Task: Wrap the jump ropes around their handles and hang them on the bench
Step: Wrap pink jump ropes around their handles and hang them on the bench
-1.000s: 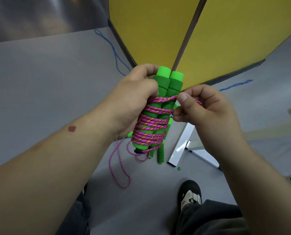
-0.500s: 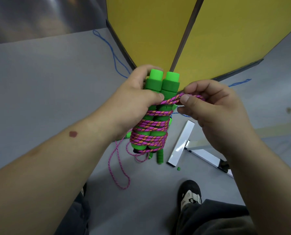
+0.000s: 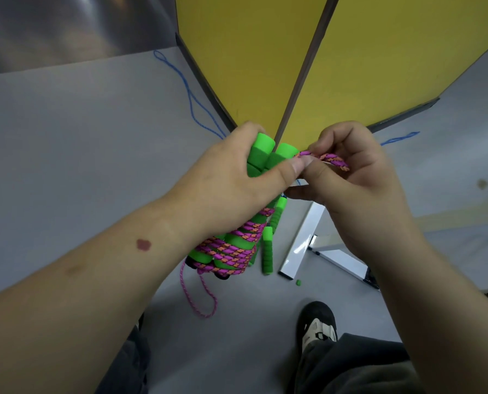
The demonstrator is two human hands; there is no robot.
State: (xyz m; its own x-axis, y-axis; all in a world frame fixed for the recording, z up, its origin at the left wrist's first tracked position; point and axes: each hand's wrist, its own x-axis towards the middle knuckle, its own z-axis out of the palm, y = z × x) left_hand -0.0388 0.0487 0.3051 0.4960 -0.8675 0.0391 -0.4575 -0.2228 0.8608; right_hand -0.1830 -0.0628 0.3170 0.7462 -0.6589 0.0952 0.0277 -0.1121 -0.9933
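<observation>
My left grip (image 3: 234, 183) clenches the paired green handles (image 3: 265, 155), held over the floor in front of the yellow worktop (image 3: 379, 66). My right grip (image 3: 350, 177) pinches the pink rope (image 3: 330, 160) beside their tops; coils wrap the lower half.

Even, fairly bright indoor light, soft shadows, slight overall softness, and wide-angle bending at the edges.

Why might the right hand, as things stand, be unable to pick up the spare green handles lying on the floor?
Probably not yet: the right hand is pinching the pink rope, and the held handle bundle hangs partly over the spare green handles on the floor.
</observation>
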